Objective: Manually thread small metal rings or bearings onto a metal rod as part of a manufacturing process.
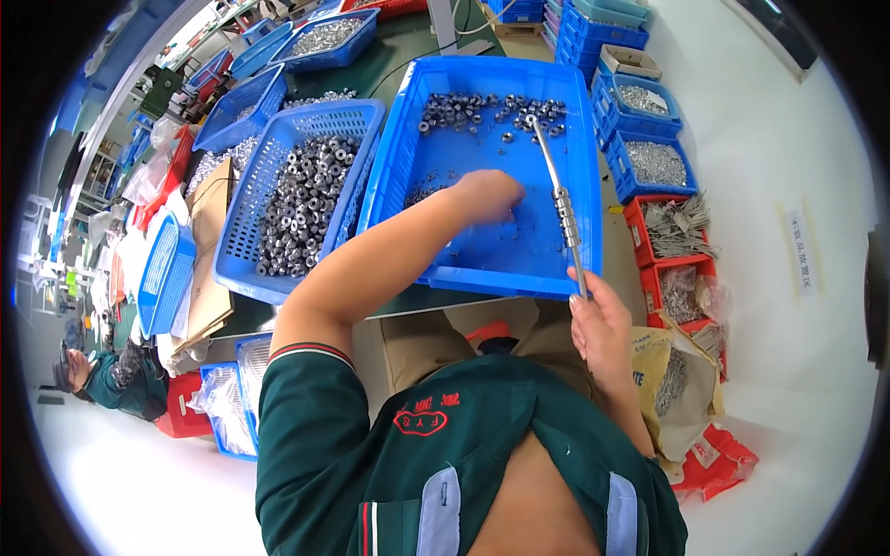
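In the lower right of a large blue bin [519,274], my right hand [601,322] is closed around the lower end of a long thin metal rod [549,159]. Several shiny metal rings [564,215] are threaded on the rod's middle. It slants up and away across the bin's right side, its tip near a heap of small dark nut-like metal parts [454,109] at the far end. My left hand [493,193] is over the bin's middle, smeared by motion; its fingers are not clear enough to show whether they hold anything. A smaller pile of tiny dark parts lies beside its wrist.
Left of the bin, a perforated blue basket [243,215] holds many larger metal nuts [311,199]. Flat cardboard [211,243] lies farther left. Stacked blue crates [654,162] and red crates [642,232] of metal parts stand to the right. Another person [125,382] sits at far left.
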Tool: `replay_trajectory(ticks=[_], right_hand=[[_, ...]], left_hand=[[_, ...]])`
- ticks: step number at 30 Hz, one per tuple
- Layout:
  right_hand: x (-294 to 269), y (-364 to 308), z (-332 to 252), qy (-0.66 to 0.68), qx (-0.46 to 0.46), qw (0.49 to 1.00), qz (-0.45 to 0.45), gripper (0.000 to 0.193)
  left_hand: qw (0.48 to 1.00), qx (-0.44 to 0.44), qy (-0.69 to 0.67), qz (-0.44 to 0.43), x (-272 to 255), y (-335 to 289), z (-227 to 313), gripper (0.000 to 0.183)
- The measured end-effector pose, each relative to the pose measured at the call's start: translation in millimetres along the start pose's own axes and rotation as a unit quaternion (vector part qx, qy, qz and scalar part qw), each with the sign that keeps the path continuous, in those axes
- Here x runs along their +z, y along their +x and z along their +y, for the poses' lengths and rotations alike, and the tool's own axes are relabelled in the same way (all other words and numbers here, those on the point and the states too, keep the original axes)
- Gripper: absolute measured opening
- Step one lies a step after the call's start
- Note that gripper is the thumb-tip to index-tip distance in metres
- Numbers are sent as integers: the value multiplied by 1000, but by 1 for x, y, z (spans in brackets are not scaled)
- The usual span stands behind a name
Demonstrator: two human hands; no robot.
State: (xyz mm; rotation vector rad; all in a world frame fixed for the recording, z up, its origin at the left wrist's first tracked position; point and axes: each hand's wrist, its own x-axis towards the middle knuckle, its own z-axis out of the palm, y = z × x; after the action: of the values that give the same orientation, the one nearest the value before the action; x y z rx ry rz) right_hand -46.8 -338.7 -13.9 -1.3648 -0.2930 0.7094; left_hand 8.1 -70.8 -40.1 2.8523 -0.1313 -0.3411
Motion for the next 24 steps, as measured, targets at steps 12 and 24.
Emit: replay_trajectory(ticks=[12,24], right_hand=[[-6,-3,3,-6,0,1000,-28,36],[-12,2,5,-40,-17,998,-52,37]], left_hand=[[643,7,-761,85,-52,-12,-25,19],[574,31,-814,84,-50,-9,-26,19]])
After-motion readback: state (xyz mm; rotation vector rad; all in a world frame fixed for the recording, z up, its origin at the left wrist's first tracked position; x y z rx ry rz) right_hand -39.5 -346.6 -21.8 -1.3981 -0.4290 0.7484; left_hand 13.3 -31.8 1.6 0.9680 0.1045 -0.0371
